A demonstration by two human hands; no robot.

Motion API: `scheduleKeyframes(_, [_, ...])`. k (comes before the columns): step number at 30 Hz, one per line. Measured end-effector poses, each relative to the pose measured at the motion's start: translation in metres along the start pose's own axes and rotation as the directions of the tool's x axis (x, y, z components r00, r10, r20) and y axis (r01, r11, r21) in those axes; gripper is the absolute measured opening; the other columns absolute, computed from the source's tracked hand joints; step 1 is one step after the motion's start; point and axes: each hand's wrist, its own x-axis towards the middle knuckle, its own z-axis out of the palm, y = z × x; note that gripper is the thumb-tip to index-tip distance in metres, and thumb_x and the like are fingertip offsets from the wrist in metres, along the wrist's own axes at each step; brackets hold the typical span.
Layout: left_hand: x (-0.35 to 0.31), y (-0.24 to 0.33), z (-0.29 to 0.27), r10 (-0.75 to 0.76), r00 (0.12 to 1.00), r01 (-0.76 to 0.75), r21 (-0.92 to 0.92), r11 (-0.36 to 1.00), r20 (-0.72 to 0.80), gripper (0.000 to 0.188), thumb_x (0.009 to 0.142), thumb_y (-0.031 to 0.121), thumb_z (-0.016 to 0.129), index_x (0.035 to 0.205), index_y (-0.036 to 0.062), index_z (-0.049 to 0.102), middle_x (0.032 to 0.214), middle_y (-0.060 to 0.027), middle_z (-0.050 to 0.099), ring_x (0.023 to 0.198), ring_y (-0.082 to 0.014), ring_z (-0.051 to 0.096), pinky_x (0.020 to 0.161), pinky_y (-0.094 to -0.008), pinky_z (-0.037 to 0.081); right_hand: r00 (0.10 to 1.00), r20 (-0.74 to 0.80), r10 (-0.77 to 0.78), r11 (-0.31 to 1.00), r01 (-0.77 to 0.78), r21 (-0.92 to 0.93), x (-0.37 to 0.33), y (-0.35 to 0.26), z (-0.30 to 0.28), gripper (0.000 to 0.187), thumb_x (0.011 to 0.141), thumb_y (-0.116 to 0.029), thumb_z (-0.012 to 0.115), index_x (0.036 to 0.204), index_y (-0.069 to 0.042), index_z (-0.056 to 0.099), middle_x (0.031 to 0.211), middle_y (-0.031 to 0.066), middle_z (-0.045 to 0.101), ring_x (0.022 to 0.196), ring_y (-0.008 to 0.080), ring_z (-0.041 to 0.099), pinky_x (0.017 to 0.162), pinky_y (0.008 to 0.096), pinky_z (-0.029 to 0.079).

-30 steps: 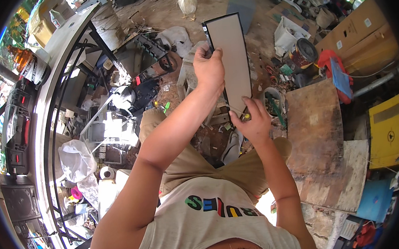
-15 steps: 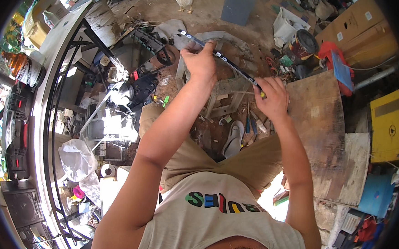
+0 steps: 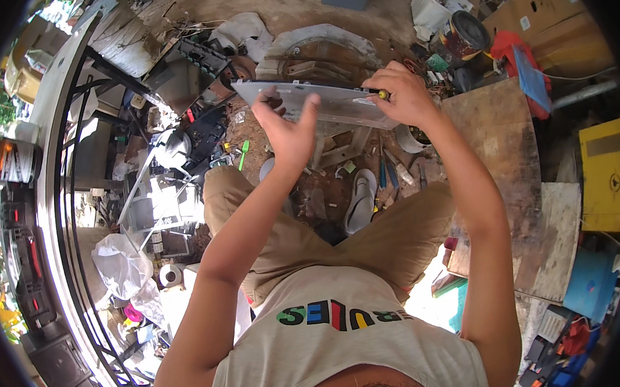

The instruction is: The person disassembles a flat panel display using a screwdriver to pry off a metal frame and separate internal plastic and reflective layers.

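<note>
A thin, flat grey panel (image 3: pixel 333 105) with a dark upper edge stands tilted in front of me, its broad face turned toward me. My left hand (image 3: pixel 286 130) is at its left part, thumb and fingers spread apart and slightly blurred; it does not appear to grip the panel. At the panel's right end, my right hand (image 3: pixel 407 97) is closed on a small screwdriver (image 3: pixel 384 94) with a yellow and black handle. Whether those fingers also pinch the panel's edge is hidden. Beyond the panel lies a rounded wooden frame (image 3: pixel 322 37) on the ground.
A worn wooden board (image 3: pixel 494 182) lies to my right, near a yellow case (image 3: pixel 603 175). A black-framed metal table (image 3: pixel 64 173) runs along the left. Between my legs are a sandal (image 3: pixel 361 201) and hand tools. A dark bucket (image 3: pixel 462 34) stands at the far right.
The panel has turned from nearly edge-on to showing its face, and lies more level. My left hand has come off its edge, lower and to the left. My right hand has risen.
</note>
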Motion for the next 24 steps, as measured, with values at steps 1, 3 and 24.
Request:
scheduleKeyframes(1, [-0.003,-0.004,0.0,0.27,0.959,-0.28,0.134,0.951,0.089,0.065,0.079,0.024,0.078,0.127,-0.0021,0.042,0.12,-0.0189,0.05,0.112,-0.0314,0.05,0.098,-0.0404,0.04,1.0,0.029,0.006,1.0,-0.007,0.015,0.003,0.003,0.003,0.023,0.075,-0.011,0.075,0.097,-0.012,0.073,0.092,0.0005,0.067,0.088,0.0242,0.058,0.074,0.0377,0.052])
scheduleKeyframes(3, [0.019,0.001,0.007,0.495,0.798,-0.585,0.244,0.774,0.344,0.056,0.076,0.023,0.076,0.123,0.0041,0.051,0.117,-0.0162,0.054,0.112,-0.0335,0.051,0.1,-0.0463,0.038,0.997,0.079,0.004,1.0,-0.003,-0.015,0.003,0.012,0.01,0.022,0.075,-0.013,0.075,0.098,-0.012,0.073,0.092,0.0,0.067,0.09,0.0238,0.059,0.076,0.0377,0.052])
scheduleKeyframes(24, [0.024,-0.001,0.121,0.415,0.551,-0.736,0.187,0.651,0.724,0.037,0.083,0.035,0.071,0.109,0.0093,0.067,0.098,-0.0095,0.068,0.092,-0.033,0.063,0.082,-0.0438,0.049,0.575,0.067,0.815,-0.07,-0.016,0.997,-0.187,0.008,-0.041,0.051,0.094,-0.005,0.056,0.142,-0.002,0.04,0.12,0.0162,0.062,0.091,0.017,0.064,0.076,0.0286,0.053])
